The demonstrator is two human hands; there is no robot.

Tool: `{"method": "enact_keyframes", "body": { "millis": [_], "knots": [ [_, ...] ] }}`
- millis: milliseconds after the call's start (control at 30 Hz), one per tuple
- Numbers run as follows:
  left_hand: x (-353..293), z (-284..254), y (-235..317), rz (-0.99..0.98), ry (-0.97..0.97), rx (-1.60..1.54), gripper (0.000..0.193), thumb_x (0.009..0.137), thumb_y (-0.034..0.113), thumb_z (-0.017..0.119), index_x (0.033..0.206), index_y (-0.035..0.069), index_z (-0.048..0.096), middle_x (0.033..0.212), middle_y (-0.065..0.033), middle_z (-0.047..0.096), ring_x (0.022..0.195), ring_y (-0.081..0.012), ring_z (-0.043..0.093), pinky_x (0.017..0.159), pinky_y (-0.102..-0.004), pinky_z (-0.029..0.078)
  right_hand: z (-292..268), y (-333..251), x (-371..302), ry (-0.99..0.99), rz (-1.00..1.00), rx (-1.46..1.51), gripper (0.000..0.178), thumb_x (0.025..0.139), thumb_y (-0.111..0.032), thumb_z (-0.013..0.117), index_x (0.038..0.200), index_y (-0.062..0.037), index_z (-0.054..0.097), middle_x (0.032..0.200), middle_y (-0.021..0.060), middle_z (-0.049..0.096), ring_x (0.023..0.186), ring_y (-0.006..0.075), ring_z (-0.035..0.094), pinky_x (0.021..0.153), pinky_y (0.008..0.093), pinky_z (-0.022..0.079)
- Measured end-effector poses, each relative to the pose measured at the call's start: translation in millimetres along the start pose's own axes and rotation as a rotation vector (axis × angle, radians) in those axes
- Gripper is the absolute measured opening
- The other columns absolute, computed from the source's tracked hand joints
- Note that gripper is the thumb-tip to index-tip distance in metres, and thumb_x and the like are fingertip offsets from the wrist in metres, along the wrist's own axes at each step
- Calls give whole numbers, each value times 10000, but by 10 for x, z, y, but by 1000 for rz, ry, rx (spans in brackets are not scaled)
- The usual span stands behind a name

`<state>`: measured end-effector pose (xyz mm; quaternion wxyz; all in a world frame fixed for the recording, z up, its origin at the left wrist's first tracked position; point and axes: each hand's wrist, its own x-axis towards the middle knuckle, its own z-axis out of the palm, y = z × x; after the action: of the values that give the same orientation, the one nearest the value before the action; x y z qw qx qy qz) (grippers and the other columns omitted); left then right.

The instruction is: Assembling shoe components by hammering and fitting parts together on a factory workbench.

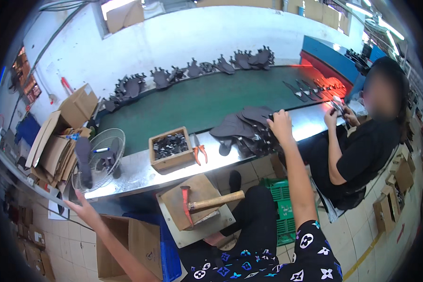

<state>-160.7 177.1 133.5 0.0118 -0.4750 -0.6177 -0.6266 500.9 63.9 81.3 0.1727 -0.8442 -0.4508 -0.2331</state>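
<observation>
Right of centre in the frame, the right hand (281,126) bends its fingers around a black tip at the edge of the dark grey pieces (242,124); whether it clenches it, I cannot tell. At lower left, the left hand (85,210) is empty, fingers spread, just below the wire basket (123,143). Between them stand a wooden box (171,162) and orange-handled pliers (199,152), with a hammer (215,202) lower down.

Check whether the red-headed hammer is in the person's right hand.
No, the hammer lies on the brown block, while the right hand is at the pile of dark flat pieces.
</observation>
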Motion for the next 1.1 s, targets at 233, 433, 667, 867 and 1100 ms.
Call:
{"method": "enact_keyframes", "body": {
  "millis": [233,433,667,867,1100],
  "knots": [
    [-1068,-150,559,108,-338,-42,679,961,208,600,1496,-72,290,1536,-243,355,1437,-344,330,1196,-404,219,-740,-790,369,-270,409,1249,302,910,-267,665,725,-40,591,530,-8,473,458,74,467,392,273,324],
    [-1792,68,1544,567,-603,-228,744,856,250,739,1444,-33,382,1490,-272,395,1436,-388,332,1179,-487,241,-1738,-2055,-862,-794,70,1945,264,963,-315,644,965,-54,614,737,13,563,553,95,555,514,233,485],
    [-1652,-371,1421,292,-701,-570,435,910,79,699,1264,-13,463,1102,-175,706,968,-239,716,821,-310,567,-1338,-2221,-1589,-597,-598,1489,743,864,-516,708,1332,26,509,961,133,667,726,264,699,684,387,569],
    [-1869,-302,1240,-614,-946,-926,267,992,141,608,1216,53,493,1026,-72,636,875,-138,628,796,-290,533,-745,-1771,-2094,-577,-447,477,699,781,-589,734,1193,-47,577,928,174,688,723,363,697,612,443,540],
    [-2405,354,893,-338,-1084,-481,630,941,215,673,1425,-26,348,1300,-184,503,1205,-294,480,1036,-406,385,-881,-1031,-2191,-397,-65,641,390,803,-366,808,894,-29,633,695,156,664,613,301,674,544,392,495]
  ]
}}
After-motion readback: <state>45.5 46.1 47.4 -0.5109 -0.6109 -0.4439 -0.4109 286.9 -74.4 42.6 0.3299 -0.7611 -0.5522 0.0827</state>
